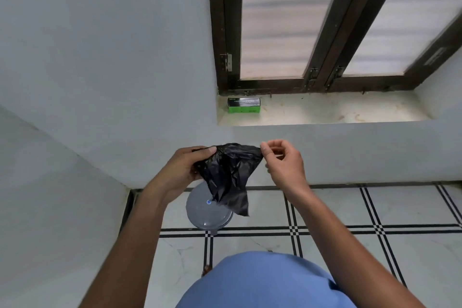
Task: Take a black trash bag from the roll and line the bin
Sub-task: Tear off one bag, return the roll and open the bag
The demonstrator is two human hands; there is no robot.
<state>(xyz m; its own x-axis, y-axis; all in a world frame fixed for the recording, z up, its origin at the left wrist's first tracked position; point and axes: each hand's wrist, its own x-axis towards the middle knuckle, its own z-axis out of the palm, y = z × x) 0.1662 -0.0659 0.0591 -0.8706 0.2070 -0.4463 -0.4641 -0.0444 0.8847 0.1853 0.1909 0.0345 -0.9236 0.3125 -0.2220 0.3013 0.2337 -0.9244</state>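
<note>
Left hand [186, 167]: I clench one side of the black trash bag [227, 175], bunched in my palm as an anchor.
Right hand [283, 160]: I pinch the opposite top corner between thumb and fingertips, likely to spread the film.
Bag position: between my hands, crumpled, tail hanging.
Bin [207, 212]: below my hands, lid closed; contents hidden, apparently unlined.
Green box [244, 105]: beyond my hands on the sill; contents not visible.

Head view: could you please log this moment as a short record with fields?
bag: black trash bag, crumpled, not yet opened out, held in the air above the bin
left hand: grip on the bag's left side
right hand: pinching the bag's top right corner
bin: grey bin on the tiled floor, lid shut, not lined
box: green box on the windowsill
</note>
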